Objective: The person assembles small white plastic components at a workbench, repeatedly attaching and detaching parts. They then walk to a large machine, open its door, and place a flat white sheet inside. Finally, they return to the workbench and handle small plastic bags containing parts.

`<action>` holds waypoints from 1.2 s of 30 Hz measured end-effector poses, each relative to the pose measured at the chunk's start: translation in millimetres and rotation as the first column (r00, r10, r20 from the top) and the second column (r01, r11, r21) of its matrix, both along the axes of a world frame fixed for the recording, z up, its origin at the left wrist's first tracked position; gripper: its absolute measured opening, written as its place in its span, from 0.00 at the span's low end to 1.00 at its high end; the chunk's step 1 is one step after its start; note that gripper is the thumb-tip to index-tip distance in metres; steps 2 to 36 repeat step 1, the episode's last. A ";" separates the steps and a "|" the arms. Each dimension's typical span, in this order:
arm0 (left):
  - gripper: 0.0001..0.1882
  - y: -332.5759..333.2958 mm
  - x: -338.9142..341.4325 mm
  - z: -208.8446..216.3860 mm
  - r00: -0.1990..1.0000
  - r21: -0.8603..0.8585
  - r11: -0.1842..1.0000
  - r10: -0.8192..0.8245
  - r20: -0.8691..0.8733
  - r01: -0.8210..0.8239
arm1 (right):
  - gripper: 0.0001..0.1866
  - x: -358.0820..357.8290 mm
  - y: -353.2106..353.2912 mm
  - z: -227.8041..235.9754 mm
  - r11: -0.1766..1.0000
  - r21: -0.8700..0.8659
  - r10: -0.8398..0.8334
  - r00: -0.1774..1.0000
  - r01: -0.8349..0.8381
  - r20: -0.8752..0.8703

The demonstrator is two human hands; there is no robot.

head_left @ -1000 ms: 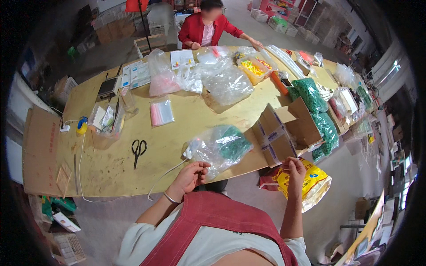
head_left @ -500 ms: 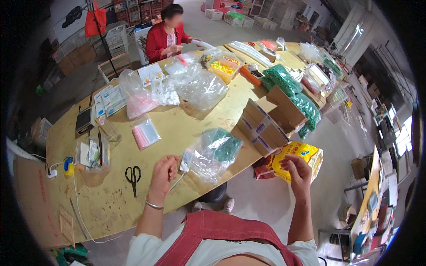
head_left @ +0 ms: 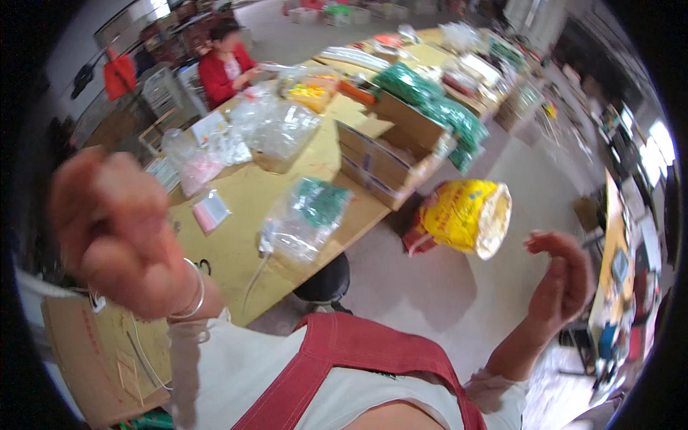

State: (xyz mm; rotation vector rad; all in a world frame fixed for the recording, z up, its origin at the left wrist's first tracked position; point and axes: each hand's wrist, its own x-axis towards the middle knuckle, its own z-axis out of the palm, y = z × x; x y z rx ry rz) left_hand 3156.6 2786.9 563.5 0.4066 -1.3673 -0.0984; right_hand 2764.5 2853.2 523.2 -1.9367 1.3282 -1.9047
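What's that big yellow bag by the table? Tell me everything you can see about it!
The yellow bag looks like a crinkly plastic sack with some red print on it. It lies tilted with its open mouth turned to the right, showing a pale inside. It is beside the cardboard box at the table's edge, over the grey floor. A red patch shows at its lower left. The right hand is open close by, not touching it.

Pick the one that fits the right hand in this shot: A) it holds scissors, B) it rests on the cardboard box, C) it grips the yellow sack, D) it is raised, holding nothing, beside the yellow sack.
D: the right hand is lifted with fingers curled and nothing in it, apart from the yellow sack.
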 end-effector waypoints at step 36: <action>0.24 -43.0 -62.2 -11.0 0.983 0.041 0.982 -0.185 -0.003 0.185 | 0.19 -35.2 23.6 11.1 0.976 -0.051 -0.214 0.974 0.210 -0.073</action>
